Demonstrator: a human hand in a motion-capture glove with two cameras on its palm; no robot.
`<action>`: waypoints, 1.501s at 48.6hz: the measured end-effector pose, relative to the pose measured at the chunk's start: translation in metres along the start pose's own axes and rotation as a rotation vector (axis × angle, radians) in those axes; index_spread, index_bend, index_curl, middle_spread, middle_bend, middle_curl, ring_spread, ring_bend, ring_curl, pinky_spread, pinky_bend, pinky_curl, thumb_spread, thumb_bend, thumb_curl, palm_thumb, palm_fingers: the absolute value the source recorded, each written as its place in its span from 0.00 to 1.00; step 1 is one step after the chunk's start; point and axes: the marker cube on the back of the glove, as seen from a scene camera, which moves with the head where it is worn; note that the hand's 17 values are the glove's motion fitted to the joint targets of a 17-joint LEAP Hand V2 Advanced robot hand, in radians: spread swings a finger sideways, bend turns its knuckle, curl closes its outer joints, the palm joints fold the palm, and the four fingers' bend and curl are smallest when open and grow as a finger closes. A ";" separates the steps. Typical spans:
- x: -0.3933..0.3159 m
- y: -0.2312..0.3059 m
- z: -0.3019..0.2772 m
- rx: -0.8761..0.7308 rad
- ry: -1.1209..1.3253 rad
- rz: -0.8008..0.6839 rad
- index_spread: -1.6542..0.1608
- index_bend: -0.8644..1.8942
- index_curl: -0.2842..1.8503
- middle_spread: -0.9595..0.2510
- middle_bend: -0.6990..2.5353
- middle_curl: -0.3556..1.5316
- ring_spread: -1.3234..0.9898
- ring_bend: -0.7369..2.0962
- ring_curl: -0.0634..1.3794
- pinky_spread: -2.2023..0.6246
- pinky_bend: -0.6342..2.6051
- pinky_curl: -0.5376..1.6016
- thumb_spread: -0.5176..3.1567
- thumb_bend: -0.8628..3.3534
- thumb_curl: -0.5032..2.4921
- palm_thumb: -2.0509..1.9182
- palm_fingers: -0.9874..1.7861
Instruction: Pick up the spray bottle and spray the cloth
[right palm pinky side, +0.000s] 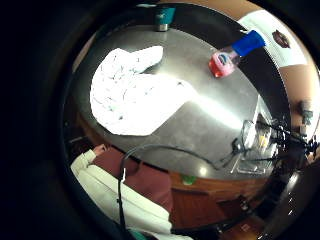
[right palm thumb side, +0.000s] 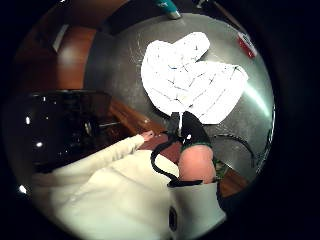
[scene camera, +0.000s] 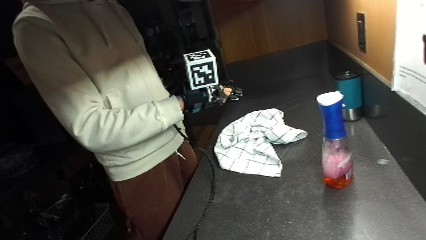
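Two task things sit on the dark desk (scene camera: 279, 200): the bottle (scene camera: 335, 142) and the cloth (scene camera: 256, 140). The bottle stands upright, with a blue spray head, a clear body and pink liquid in its lower part. It is toward the wall side of the desk, near the cloth but apart from it. The cloth is white with a thin dark grid, lying crumpled near the desk's front edge.

One person in a cream hoodie (scene camera: 100, 85) and dark red trousers stands at the desk's edge. The right hand (scene camera: 223, 94) is raised in front of the body, above the desk's edge and beside the cloth, well apart from the bottle. It touches nothing. How its fingers stand, I cannot tell; only their tips show past the rig on the hand.

A teal cup (scene camera: 349, 95) stands upright behind the bottle, close to the wooden wall.

From the little finger side palm view, the cloth (right palm pinky side: 132, 92) lies spread on the desk, with the bottle (right palm pinky side: 232, 55) off beside it and the cup (right palm pinky side: 164, 17) at the desk's far rim. The thumb side palm view shows the cloth (right palm thumb side: 192, 77) on the desk beyond the hoodie sleeve.
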 end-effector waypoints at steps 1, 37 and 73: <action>0.001 0.001 0.000 0.001 0.001 0.003 0.81 0.43 0.17 0.79 0.29 0.22 0.58 0.32 0.06 0.81 0.27 0.28 0.24 0.28 0.21 0.65 0.48; 0.099 0.057 -0.015 0.107 -0.089 0.236 0.71 0.41 0.29 0.79 0.28 0.33 0.59 0.32 0.14 0.86 0.25 0.36 0.41 0.23 0.30 0.70 0.48; 0.195 -0.005 -0.048 0.415 -0.465 0.293 0.73 0.36 0.27 0.79 0.29 0.37 0.59 0.34 0.20 0.86 0.26 0.40 0.41 0.20 0.33 0.70 0.47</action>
